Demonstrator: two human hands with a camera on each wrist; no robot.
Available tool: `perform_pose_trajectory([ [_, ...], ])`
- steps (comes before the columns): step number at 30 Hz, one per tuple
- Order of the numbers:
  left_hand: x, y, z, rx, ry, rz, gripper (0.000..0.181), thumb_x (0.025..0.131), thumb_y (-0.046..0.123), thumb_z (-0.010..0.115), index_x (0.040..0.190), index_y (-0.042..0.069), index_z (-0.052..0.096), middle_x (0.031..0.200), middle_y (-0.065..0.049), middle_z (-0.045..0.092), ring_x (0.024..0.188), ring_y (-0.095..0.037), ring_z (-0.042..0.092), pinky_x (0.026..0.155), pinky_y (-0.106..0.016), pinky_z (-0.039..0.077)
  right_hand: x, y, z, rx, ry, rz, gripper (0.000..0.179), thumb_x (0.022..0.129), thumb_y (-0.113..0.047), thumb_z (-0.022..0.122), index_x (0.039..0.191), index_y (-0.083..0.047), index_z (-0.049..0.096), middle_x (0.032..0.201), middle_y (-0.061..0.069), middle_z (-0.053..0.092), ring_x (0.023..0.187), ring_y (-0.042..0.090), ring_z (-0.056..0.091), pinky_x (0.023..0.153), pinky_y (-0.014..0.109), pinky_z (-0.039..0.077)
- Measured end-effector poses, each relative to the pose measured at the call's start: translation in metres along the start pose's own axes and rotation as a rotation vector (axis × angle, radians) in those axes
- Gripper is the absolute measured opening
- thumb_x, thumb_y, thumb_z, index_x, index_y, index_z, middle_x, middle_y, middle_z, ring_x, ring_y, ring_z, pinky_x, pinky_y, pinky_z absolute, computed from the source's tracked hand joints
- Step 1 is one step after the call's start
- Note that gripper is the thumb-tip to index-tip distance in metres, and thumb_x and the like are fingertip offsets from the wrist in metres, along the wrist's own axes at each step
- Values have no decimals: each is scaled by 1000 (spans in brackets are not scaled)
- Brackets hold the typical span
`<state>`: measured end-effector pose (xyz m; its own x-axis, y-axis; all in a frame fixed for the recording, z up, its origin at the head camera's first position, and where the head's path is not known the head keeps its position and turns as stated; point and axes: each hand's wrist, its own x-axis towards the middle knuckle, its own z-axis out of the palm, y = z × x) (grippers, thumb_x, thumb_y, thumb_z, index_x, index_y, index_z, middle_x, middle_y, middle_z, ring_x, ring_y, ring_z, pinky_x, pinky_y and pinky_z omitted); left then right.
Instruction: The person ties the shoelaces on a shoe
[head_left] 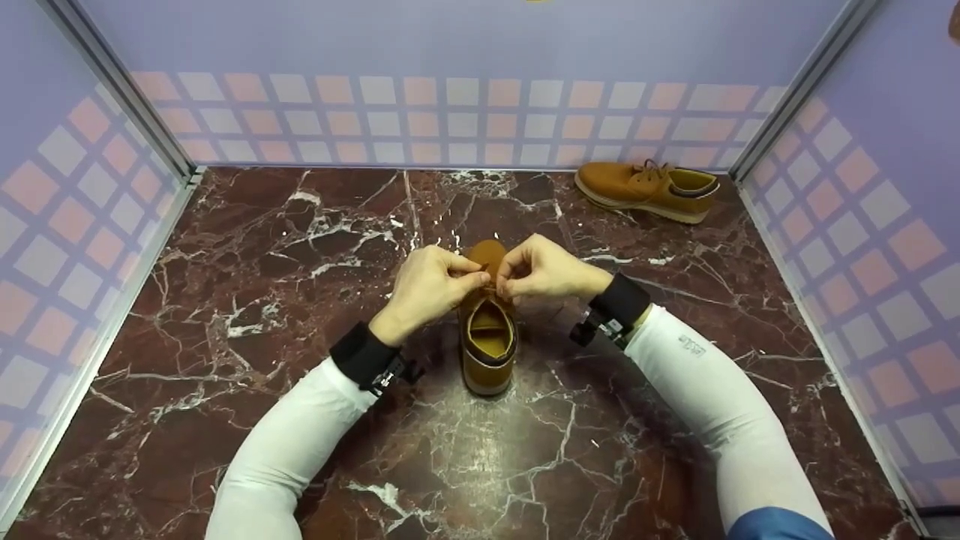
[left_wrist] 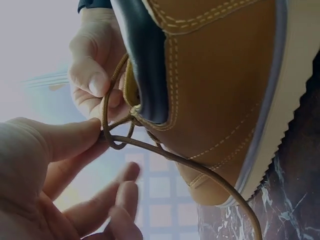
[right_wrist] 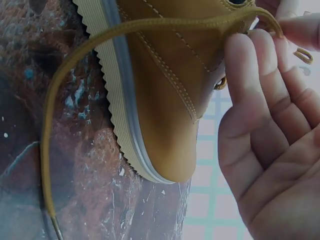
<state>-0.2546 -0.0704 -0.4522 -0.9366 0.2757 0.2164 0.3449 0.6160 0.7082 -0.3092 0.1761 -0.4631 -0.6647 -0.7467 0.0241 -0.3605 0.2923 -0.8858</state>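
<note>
A tan leather shoe [head_left: 487, 367] stands upright on the marbled surface, its toe pointing away and its opening towards me. Over its lacing both hands meet. My left hand [head_left: 433, 283] pinches the brown shoelace [left_wrist: 192, 164] between thumb and forefinger, where the lace crosses in a small loop. With bent fingers my right hand [head_left: 546, 271] holds another part of the lace close by, seen at the loop in the left wrist view. One long lace end [right_wrist: 47, 135] hangs down beside the shoe's sole, its metal tip low in the right wrist view.
A second tan shoe [head_left: 645, 191], laced, lies at the back right near the wall. Lilac panels with pink and white squares [head_left: 461, 120] enclose the marbled tabletop [head_left: 300, 247] at the back and both sides.
</note>
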Motion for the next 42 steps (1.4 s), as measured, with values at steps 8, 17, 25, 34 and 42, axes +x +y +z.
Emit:
perform_pose_trajectory([
  [8, 2, 0, 1, -27, -3, -36, 20, 96, 29, 88, 110, 15, 90, 112, -8, 89, 96, -26, 85, 80, -37, 63, -3, -1, -3, -1, 47, 28, 12, 96, 0, 73, 98, 6, 84, 81, 4, 84, 61, 3, 72, 51, 19, 55],
  [17, 3, -3, 4, -122, -1, -10, 17, 96, 24, 87, 106, 11, 91, 104, -10, 89, 92, -29, 84, 82, -35, 62, -3, -4, -9, 2, 75, 24, 12, 93, 2, 80, 104, 6, 84, 94, 16, 86, 75, 5, 77, 66, 17, 62],
  [25, 4, -4, 6, -167, 7, -10, 16, 96, 23, 88, 107, 12, 91, 105, -10, 89, 93, -27, 83, 83, -33, 62, 1, -3, -5, -33, 110, 5, 11, 93, 1, 84, 103, 4, 84, 95, 18, 86, 77, 3, 78, 73, 19, 66],
  [34, 2, -3, 9, -194, 5, -6, 14, 96, 23, 88, 107, 14, 91, 103, -9, 89, 89, -27, 83, 75, -24, 55, 4, -3, 2, -182, 159, -56, 14, 91, 1, 84, 105, -1, 81, 95, 17, 85, 79, 2, 75, 77, 18, 65],
  [42, 0, -5, 9, -190, 18, 13, 14, 95, 21, 89, 106, 13, 91, 104, -10, 89, 89, -27, 83, 76, -24, 57, 6, 0, 11, -402, 164, -109, 13, 94, -13, 80, 103, -10, 89, 91, 5, 86, 75, 11, 70, 71, 20, 53],
])
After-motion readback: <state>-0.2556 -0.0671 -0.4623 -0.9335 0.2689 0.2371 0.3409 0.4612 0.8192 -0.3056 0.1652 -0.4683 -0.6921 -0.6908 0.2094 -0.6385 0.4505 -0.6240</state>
